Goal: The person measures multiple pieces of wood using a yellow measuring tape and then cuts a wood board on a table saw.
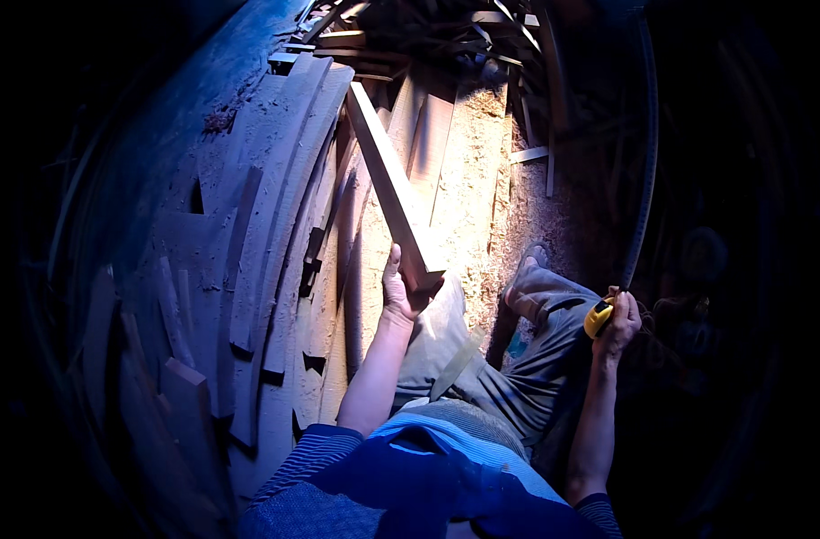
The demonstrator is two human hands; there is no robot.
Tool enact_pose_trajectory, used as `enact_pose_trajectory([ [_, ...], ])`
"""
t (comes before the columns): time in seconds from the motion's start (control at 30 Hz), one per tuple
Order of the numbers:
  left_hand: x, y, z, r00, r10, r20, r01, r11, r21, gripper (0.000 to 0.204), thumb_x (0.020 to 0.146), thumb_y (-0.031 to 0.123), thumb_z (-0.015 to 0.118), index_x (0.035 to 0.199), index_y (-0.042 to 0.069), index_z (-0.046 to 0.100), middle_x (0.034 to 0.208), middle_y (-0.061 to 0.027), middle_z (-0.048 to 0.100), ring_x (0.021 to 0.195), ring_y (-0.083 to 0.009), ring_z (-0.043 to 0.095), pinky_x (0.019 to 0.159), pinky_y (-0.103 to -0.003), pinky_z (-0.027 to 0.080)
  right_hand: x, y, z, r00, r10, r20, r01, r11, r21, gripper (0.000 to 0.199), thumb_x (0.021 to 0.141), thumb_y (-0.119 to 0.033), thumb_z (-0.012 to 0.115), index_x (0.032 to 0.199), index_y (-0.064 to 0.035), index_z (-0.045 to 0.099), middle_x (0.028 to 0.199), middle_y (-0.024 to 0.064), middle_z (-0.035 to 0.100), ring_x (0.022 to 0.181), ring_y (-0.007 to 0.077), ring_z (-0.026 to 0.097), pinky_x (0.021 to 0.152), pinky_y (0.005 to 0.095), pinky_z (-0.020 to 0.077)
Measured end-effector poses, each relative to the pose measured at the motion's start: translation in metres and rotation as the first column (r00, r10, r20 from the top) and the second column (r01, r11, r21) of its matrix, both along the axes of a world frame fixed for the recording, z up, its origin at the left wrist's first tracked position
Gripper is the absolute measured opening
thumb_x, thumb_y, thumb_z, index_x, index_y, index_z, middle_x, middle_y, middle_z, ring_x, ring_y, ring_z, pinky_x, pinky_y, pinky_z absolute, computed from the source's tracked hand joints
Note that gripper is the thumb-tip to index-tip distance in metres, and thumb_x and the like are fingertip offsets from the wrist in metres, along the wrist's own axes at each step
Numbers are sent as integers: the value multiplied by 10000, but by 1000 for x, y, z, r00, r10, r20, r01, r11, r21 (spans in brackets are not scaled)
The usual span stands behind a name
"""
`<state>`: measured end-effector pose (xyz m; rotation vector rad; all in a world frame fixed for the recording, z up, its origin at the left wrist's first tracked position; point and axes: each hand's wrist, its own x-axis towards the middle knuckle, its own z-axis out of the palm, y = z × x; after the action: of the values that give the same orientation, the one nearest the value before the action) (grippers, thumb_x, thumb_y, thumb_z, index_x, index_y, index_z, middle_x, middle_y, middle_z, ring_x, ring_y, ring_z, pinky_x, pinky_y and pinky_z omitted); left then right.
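My left hand (399, 289) is closed around the near end of a long squared wooden beam (387, 180), with the thumb up along its left side. The beam slants away to the far left, its far end by the stacked boards. Out to the right, my right hand (618, 325) grips a yellow tape measure (599, 317). Its blade (648, 153) is drawn out and runs up and away in a gentle curve into the dark. The blade stands apart from the beam.
Long rough boards (284, 207) lie stacked on the left, with short offcuts (185, 386) near them. More planks (428, 148) lie beneath the beam. Sawdust (468, 171) covers the lit middle. Scrap sticks (482, 36) pile up at the far end. The right side is dark.
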<state>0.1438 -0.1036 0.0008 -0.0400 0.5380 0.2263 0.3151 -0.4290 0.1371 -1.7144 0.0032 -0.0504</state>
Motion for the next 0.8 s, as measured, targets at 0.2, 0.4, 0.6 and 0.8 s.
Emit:
enact_pose_trajectory([
  [0.2,-28,-10,-44,904,138,405,-13,955,-297,450,1012,479,553,1162,61,630,867,-41,609,753,-196,654,631,-322,514,-4,7,-5,993,-88,75,93,994,-54,324,1046,-286,545,1024,-4,703,867,22,633,798,97,577,755,257,465],
  [0.4,-63,-53,12,789,217,574,85,888,-452,419,1050,295,483,1394,68,560,1036,-76,628,792,-186,600,714,-328,464,-4,11,-3,985,-95,142,112,987,-114,363,1037,-326,566,1031,4,718,854,9,629,801,96,570,749,247,445],
  [0.6,-79,-62,-26,980,115,161,-60,948,-311,334,971,311,571,1174,56,639,1148,-94,635,864,-213,581,816,-368,472,-1,5,-17,986,-31,167,45,995,-85,349,1034,-311,577,1061,7,719,933,41,679,846,112,604,795,262,471],
  [0.8,-86,-54,-41,932,148,330,-36,946,-322,423,963,363,572,1269,72,599,1179,-137,633,818,-261,589,753,-393,509,-4,5,-13,988,-41,152,57,993,-103,351,1034,-309,569,1068,7,717,922,42,675,841,112,600,796,265,470],
])
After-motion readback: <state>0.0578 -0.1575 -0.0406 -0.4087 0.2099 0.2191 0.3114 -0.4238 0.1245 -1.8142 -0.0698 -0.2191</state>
